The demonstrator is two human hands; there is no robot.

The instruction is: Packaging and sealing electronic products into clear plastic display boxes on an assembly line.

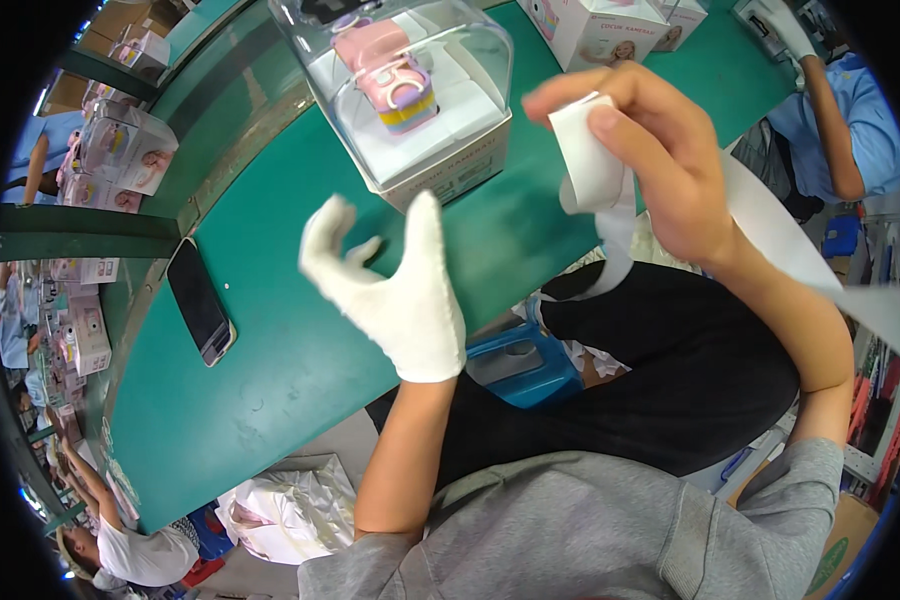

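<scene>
My left hand (398,308), in a white glove, is held above the green table with its thumb and fingers spread, and nothing is in it. Just beyond its fingertips stands a box (435,183) with a white printed base and a clear plastic cover. Inside sits a pink toy camera (378,62) with purple, yellow and blue bands. My bare right hand (670,165) pinches a white paper strip (587,150) between thumb and fingers. A loop of the strip hangs below the hand, and another length trails past my right forearm.
A dark phone (200,300) lies at the left of the table (270,385). More printed boxes (605,35) stand at the far side. A blue plastic container (530,370) is below the table edge by my legs. Co-workers sit at the right (850,120) and lower left (140,545).
</scene>
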